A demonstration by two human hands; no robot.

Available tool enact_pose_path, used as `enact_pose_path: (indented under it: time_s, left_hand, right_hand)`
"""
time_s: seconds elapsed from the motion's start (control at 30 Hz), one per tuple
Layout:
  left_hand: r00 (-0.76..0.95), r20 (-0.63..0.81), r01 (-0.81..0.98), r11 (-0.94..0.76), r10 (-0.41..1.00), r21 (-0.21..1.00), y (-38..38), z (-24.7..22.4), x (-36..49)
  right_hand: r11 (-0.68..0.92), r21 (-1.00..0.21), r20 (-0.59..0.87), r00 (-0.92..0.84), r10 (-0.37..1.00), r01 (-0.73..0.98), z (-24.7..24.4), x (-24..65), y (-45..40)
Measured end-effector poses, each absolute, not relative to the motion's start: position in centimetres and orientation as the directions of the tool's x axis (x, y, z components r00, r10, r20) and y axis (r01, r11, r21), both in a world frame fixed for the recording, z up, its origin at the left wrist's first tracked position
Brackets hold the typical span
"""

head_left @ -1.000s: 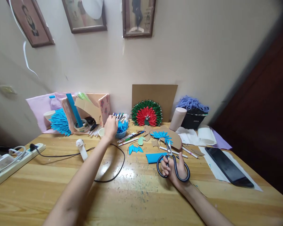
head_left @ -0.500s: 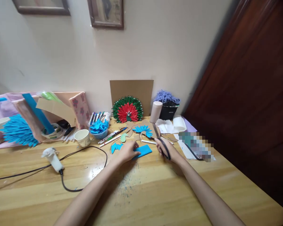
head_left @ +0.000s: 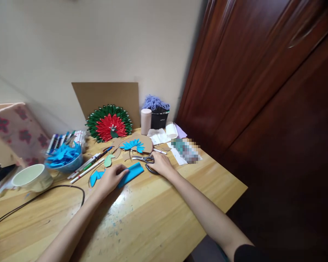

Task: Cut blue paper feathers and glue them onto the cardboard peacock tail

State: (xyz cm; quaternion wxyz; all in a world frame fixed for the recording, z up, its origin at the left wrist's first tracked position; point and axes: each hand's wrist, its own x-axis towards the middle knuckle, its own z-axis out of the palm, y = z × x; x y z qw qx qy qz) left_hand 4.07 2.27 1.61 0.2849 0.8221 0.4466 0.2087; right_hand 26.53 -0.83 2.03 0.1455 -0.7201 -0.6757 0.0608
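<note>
Glossy wooden table [head_left: 158, 211]; matt blue strip [head_left: 133, 173] (felt, perhaps)

Left hand [head_left: 111, 178] on blue strip [head_left: 132, 174], right hand [head_left: 161, 163] at scissors [head_left: 144, 159] — red-and-green fan [head_left: 112, 126] behind

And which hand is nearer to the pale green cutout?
Left. The left hand is in front of the cutout, on the blue strip; the right hand is farther right, at the scissors.

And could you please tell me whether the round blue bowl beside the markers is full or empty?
Full: blue pointed pieces are heaped above the rim of the round blue bowl.
</note>
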Motion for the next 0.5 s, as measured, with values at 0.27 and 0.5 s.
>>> enact_pose_path:
  time_s: [0.27,0.5]
  left_hand:
    - [0.421,0.163,0.723,-0.439,0.892,0.534,1.4,-0.4,4.8]
    - [0.463,0.405,0.674,-0.61,0.788,0.417,0.8,0.6,5.1]
  right_hand:
    - [0.008,-0.261,0.15,0.032,0.988,0.965,3.4,26.2,-1.6]
    - [0.378,-0.303,0.258,-0.307,0.916,0.875,4.7,25.6,-2.5]
